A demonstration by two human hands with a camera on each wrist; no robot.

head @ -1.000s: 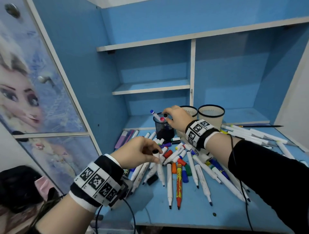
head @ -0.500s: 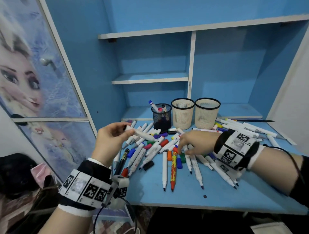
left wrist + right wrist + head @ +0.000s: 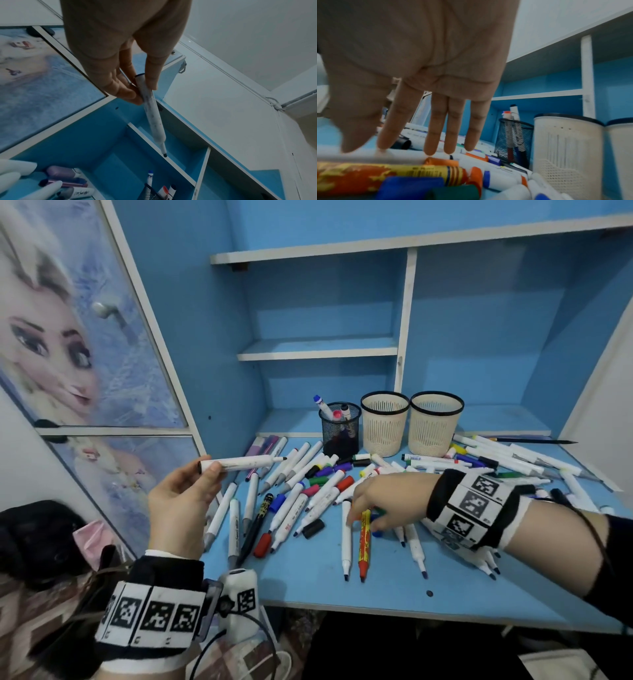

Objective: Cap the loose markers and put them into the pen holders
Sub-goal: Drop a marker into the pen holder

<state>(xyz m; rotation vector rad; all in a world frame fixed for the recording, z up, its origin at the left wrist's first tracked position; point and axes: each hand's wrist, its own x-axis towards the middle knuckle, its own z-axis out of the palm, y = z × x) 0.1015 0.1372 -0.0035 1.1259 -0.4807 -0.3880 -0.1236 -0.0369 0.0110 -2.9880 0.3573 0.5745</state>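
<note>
Left hand [image 3: 185,501] pinches an uncapped white marker [image 3: 241,463] by its tail, level above the counter [image 3: 308,583]. Right hand [image 3: 387,501], fingers spread and holding nothing, reaches into the marker pile [image 3: 308,491] near a loose black cap [image 3: 313,529]. Risks: wrong-colour cap, bare tip smearing, pens rolling off. Only the black mesh holder [image 3: 340,429] holds markers.

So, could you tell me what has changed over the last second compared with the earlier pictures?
The right hand left the black mesh holder, having let go of a marker there, and came down over the pile with straight fingers. The left hand lifted an uncapped white marker off the desk and holds it level. The two beige holders and the loose markers stayed put.
</note>
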